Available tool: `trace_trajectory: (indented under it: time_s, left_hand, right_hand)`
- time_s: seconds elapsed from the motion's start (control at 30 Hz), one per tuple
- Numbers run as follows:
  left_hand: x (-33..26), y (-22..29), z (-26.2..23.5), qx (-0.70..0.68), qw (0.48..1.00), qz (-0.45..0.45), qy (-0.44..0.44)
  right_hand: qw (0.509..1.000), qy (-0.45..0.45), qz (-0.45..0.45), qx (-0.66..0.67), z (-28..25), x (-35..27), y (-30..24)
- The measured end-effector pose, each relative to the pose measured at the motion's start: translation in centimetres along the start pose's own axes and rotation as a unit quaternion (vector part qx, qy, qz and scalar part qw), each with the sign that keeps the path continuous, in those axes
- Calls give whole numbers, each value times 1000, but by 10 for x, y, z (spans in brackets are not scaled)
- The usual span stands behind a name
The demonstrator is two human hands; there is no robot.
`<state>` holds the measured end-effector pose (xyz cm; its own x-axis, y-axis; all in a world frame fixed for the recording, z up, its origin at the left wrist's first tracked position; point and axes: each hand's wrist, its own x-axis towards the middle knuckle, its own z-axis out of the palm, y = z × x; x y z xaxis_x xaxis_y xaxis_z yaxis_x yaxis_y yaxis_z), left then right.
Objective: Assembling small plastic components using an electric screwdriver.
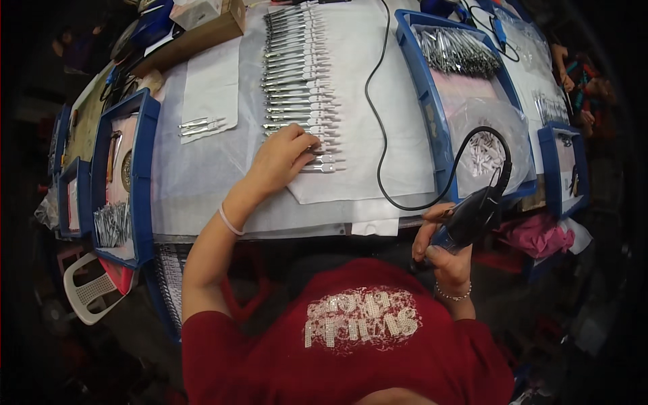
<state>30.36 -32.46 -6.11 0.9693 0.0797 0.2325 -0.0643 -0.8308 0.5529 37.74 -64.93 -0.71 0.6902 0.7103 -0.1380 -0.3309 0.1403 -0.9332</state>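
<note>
A long column of slim silvery metal pieces with white ends lies side by side on a white sheet. My left hand rests at the near end of this column, fingers curled and closed around a spot among the pieces; what lies between the fingertips is hidden. One or two pieces lie just on the near side of it. In my right hand, above the table's front edge at the right, is a black corded electric hand tool. Its working tip cannot be made out.
A blue tray on the right holds metal rods and a clear bag of small white parts. Another blue tray stands left. A few pieces lie on a white paper. A black cable crosses the sheet.
</note>
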Motion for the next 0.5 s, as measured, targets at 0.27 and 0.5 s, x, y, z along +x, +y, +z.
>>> trace_trajectory:
  time_s: [0.27, 0.5]
  left_hand:
    - [11, 2, 1, 8, 997, 64, -30]
    - [3, 12, -12, 88, 992, 76, 56]
  right_hand:
    - [999, -5, 7, 34, -3, -2, 1]
    - [999, 5, 26, -18, -6, -7, 1]
